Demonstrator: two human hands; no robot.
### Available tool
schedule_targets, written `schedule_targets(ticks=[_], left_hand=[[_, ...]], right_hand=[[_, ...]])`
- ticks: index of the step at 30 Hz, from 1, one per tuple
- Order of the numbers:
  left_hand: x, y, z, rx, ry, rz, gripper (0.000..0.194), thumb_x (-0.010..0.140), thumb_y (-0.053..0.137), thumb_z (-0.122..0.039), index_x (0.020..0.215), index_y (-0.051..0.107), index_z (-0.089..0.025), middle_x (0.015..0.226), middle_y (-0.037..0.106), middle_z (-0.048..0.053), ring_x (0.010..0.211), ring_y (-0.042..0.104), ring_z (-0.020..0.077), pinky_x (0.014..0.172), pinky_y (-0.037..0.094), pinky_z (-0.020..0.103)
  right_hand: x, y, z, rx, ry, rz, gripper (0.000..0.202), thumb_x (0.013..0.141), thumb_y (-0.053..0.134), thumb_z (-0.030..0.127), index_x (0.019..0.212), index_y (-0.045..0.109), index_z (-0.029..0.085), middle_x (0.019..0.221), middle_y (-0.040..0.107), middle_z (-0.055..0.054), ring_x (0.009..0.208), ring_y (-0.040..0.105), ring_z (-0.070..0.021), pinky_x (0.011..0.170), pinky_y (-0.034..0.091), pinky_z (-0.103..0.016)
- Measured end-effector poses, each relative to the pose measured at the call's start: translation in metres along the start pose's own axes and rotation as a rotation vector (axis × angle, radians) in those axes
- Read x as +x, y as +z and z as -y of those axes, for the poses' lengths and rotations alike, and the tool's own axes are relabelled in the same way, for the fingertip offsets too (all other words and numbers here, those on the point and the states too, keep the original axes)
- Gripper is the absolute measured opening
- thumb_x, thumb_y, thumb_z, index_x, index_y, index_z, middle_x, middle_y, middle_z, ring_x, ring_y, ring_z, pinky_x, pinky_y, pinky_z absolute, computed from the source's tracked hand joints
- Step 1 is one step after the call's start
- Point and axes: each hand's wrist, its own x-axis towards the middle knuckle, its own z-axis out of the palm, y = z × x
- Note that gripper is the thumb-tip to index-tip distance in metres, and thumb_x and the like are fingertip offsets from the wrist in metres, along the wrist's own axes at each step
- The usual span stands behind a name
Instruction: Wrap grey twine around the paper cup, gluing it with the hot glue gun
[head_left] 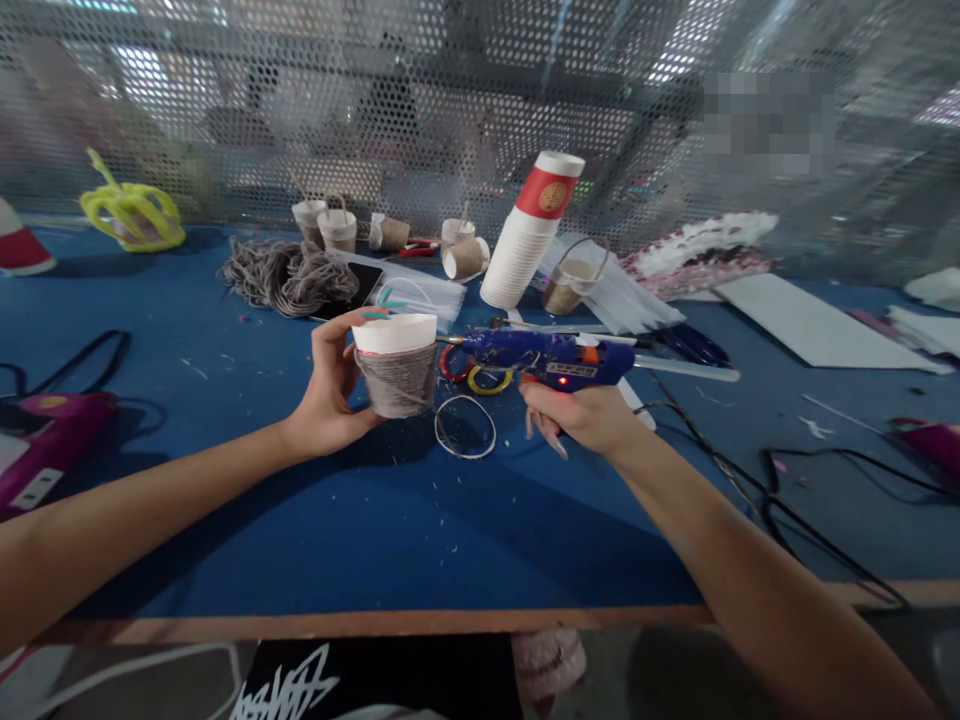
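My left hand (334, 390) is closed around the left side of a paper cup (397, 380), held upright above the table. Grey yarn wraps the cup's lower part, and its rim band is white. My right hand (577, 415) grips a blue glue gun (547, 357) with a lit red light and a clear glue stick out of its back. The gun's nozzle touches or nearly touches the cup's right side, just under the white band. A thin loop of cord (466, 457) lies below, between my hands.
Behind are a grey yarn bundle (289, 275), a tall leaning cup stack (529, 235), small wrapped cups and a yellow basket shape (135, 215). Magenta glue gun (60, 430) sits left; black cables (750, 490) cross the right side. A perforated metal screen (450, 120) stands behind the blue table (375, 540).
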Motion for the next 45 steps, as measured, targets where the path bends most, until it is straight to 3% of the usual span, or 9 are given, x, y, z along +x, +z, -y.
schedule_targets(ticks=[11,16,21,25,29,34,39,42,45], left_hand=[[0.000,-0.003,-0.001,-0.002,0.014,0.032,0.085,0.069,0.089,-0.039,0.135,0.037,-0.029,0.138,0.048,0.012,0.136,0.049,0.0289,0.113,0.047,0.048],[-0.004,-0.001,-0.003,0.011,-0.022,0.039,0.086,0.071,0.087,-0.036,0.139,0.036,-0.030,0.136,0.048,0.011,0.129,0.054,0.0272,0.108,0.052,0.045],[-0.008,-0.001,0.000,0.120,-0.077,-0.004,0.087,0.068,0.088,-0.040,0.139,0.038,-0.028,0.134,0.047,0.011,0.127,0.054,0.0283,0.107,0.052,0.047],[-0.010,-0.001,0.000,0.190,-0.128,-0.022,0.086,0.070,0.086,-0.043,0.140,0.038,-0.029,0.136,0.044,0.012,0.131,0.051,0.0306,0.108,0.052,0.049],[-0.012,-0.001,0.000,0.189,-0.156,-0.010,0.093,0.070,0.086,-0.041,0.144,0.031,-0.032,0.141,0.042,0.013,0.136,0.049,0.0325,0.110,0.050,0.052],[-0.014,0.002,0.002,0.129,-0.158,-0.021,0.097,0.070,0.087,-0.040,0.147,0.027,-0.033,0.141,0.042,0.013,0.135,0.050,0.0312,0.112,0.049,0.051],[-0.014,0.004,-0.001,0.109,-0.135,-0.024,0.096,0.070,0.087,-0.040,0.147,0.030,-0.034,0.138,0.043,0.010,0.128,0.055,0.0271,0.109,0.052,0.046],[-0.014,0.003,-0.002,0.118,-0.150,-0.018,0.095,0.069,0.087,-0.040,0.146,0.032,-0.033,0.138,0.043,0.010,0.126,0.056,0.0268,0.107,0.053,0.045],[-0.014,0.002,-0.001,0.129,-0.167,-0.009,0.097,0.067,0.089,-0.039,0.145,0.033,-0.031,0.137,0.046,0.011,0.125,0.056,0.0275,0.108,0.053,0.046]], right_hand=[[0.004,0.002,-0.015,0.010,0.023,0.000,0.037,0.077,0.057,0.030,0.043,0.043,0.025,0.032,0.047,0.003,0.033,0.051,-0.0127,0.043,0.044,-0.028],[0.015,0.003,-0.028,-0.111,0.170,-0.039,0.028,0.079,0.068,0.049,0.072,0.056,0.024,0.057,0.060,0.000,0.040,0.051,-0.0149,0.041,0.042,-0.032],[0.022,0.006,-0.037,-0.517,0.094,-0.009,0.054,0.060,0.085,0.050,0.092,0.054,0.020,0.100,0.060,-0.012,0.083,0.063,-0.0306,0.071,0.054,-0.048],[0.021,-0.009,-0.043,-0.431,-0.013,0.106,0.080,0.056,0.086,0.056,0.119,0.051,0.022,0.130,0.046,-0.015,0.117,0.056,-0.0398,0.098,0.051,-0.057],[0.020,-0.028,-0.034,-0.271,-0.150,0.012,0.094,0.050,0.088,0.062,0.127,0.049,0.025,0.137,0.044,-0.014,0.134,0.044,-0.0400,0.115,0.038,-0.059],[0.012,0.006,-0.014,0.332,-0.129,-0.063,0.061,0.077,0.065,0.072,0.112,0.051,0.025,0.127,0.060,-0.011,0.124,0.057,-0.0277,0.112,0.043,-0.051],[-0.006,0.052,-0.006,0.581,0.037,0.129,0.064,0.081,0.068,0.065,0.121,0.040,0.023,0.112,0.068,-0.011,0.108,0.067,-0.0251,0.098,0.052,-0.046],[-0.013,0.055,-0.002,0.640,0.055,0.212,0.064,0.086,0.065,0.059,0.127,0.033,0.020,0.087,0.071,-0.005,0.087,0.072,-0.0228,0.086,0.054,-0.044],[-0.012,0.048,0.004,0.706,0.050,0.134,0.054,0.086,0.067,0.053,0.117,0.036,0.021,0.059,0.062,0.007,0.055,0.065,-0.0161,0.069,0.055,-0.037]])
